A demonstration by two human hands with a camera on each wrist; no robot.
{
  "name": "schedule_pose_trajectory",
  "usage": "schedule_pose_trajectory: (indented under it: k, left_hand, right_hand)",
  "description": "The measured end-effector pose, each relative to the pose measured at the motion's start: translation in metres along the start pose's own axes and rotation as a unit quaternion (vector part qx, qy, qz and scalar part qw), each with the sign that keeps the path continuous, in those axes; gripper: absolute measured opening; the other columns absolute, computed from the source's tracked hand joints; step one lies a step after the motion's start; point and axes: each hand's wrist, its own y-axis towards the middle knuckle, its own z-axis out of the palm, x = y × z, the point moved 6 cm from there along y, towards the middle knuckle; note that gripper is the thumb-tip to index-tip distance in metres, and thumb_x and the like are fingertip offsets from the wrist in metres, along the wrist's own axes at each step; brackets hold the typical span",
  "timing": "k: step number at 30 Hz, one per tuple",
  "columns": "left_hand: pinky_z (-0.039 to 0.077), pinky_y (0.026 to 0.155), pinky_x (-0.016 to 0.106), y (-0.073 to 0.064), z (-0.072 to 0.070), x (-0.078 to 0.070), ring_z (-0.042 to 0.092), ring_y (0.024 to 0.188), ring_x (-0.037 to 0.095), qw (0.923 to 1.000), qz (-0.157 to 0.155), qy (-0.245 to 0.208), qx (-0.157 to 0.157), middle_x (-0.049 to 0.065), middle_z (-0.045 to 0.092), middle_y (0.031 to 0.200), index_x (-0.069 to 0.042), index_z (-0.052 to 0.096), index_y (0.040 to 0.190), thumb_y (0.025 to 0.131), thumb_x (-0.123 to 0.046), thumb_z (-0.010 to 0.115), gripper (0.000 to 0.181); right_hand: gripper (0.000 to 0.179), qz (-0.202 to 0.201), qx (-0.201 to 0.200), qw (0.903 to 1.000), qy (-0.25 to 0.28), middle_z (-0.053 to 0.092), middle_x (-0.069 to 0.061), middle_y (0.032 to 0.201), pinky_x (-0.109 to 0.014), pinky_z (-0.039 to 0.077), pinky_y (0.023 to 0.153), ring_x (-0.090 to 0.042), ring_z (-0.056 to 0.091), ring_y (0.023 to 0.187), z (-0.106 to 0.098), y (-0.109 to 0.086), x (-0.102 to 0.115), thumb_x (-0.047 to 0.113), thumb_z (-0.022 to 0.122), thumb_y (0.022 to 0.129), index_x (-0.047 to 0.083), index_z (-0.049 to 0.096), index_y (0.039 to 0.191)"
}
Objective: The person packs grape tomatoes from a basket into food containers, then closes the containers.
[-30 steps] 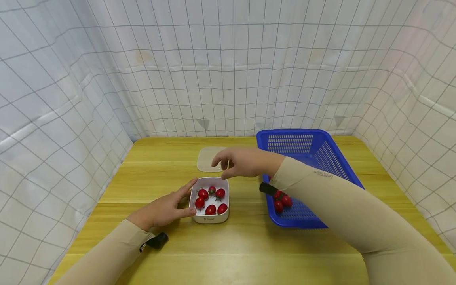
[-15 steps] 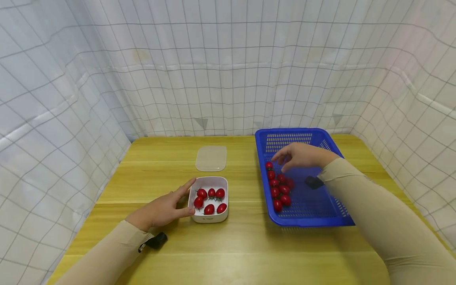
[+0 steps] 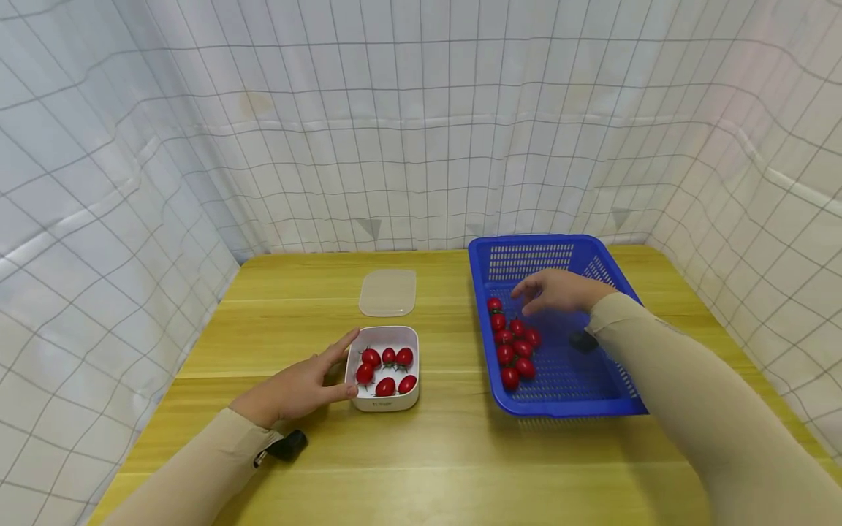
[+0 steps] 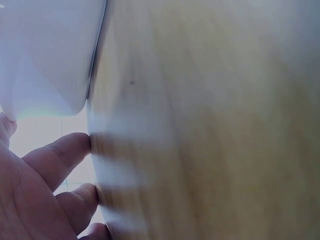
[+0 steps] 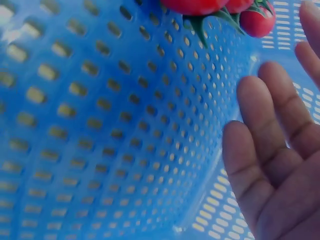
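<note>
A small white square box (image 3: 384, 404) holds several cherry tomatoes (image 3: 385, 386) with green stems. My left hand (image 3: 296, 387) rests at its left side, index finger at the back corner and thumb at the front corner. In the left wrist view, the other fingers (image 4: 59, 157) touch the table beside the box wall (image 4: 47, 60). My right hand (image 3: 559, 290) hangs over the blue basket (image 3: 490, 365), fingers loosely bent and holding nothing. More cherry tomatoes (image 3: 522, 349) lie along the basket's left side, near its fingertips; a few show at the top of the right wrist view.
A translucent flat lid (image 3: 388, 292) lies on the wooden table (image 3: 421, 467) behind the box. The basket has raised, perforated walls. White gridded curtains (image 3: 421, 131) enclose the table at the back and both sides.
My right hand has moved right from above the box to over the basket, then shifted only slightly. The left hand stays at the box.
</note>
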Motion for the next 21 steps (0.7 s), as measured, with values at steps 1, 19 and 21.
schedule_pose_trajectory:
  k: [1,19,21]
  left_hand:
    - [0.030,0.121,0.071,0.000,0.000,0.000,0.035,0.155,0.046,1.0000,0.000,0.000,0.000,0.015,0.040,0.168,-0.027,0.006,0.172,0.098,-0.057,0.068,0.101]
    - [0.031,0.121,0.069,-0.002,0.000,-0.001,0.036,0.155,0.045,1.0000,0.000,0.000,-0.001,0.014,0.041,0.167,-0.027,0.006,0.172,0.099,-0.056,0.068,0.100]
    - [0.031,0.122,0.068,-0.001,0.000,-0.001,0.038,0.154,0.044,1.0000,0.008,-0.004,-0.002,0.014,0.043,0.166,-0.025,0.007,0.172,0.099,-0.055,0.068,0.100]
  right_hand:
    - [0.042,0.002,-0.004,1.0000,0.002,0.076,-0.008,0.118,-0.053,0.053,0.103,-0.027,0.069,0.114,0.001,0.004,0.000,0.021,0.077,0.095,0.009,0.071,0.135]
    - [0.049,-0.005,-0.007,0.9982,-0.059,0.065,-0.019,0.143,-0.058,0.047,0.112,-0.040,0.061,0.129,0.014,0.044,0.008,0.025,0.082,0.090,0.012,0.071,0.137]
    - [0.049,-0.006,-0.005,0.9979,-0.064,0.069,-0.017,0.136,-0.055,0.049,0.107,-0.035,0.064,0.119,0.016,0.048,0.008,0.024,0.082,0.090,0.012,0.071,0.136]
